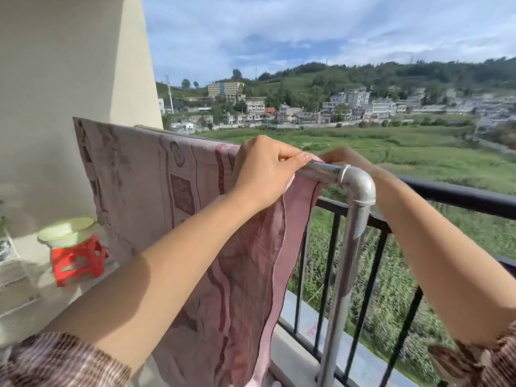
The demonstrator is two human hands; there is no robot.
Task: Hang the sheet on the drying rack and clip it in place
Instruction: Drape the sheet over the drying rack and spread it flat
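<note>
Two hands meet at the top bar of the drying rack (358,188), close to its elbow joint. The left hand (265,170) has its fingers curled over the bar and pinches the edge of the sheet (145,174) against the metal, thumb tip pointing along the pipe. The right hand (346,157) reaches in from behind the bar, its fingertips right beside the left thumb at the cloth's edge. The pipe hides most of that hand, so whether it grips the fabric or only touches it cannot be told.

The sheet, pink with a darker maroon pattern, is draped over the bar and hangs down on the near side. It stretches from the hands leftward to the far end of the rack, and its loose edge falls in a wavy fold below the left wrist. No clip shows on it.

The rack's silver upright drops from the elbow, just in front of a black balcony railing (460,192). At the left, against the pale wall (69,65), a light green basin (67,229) sits on a red stool (76,262). Fields and houses lie beyond the railing.
</note>
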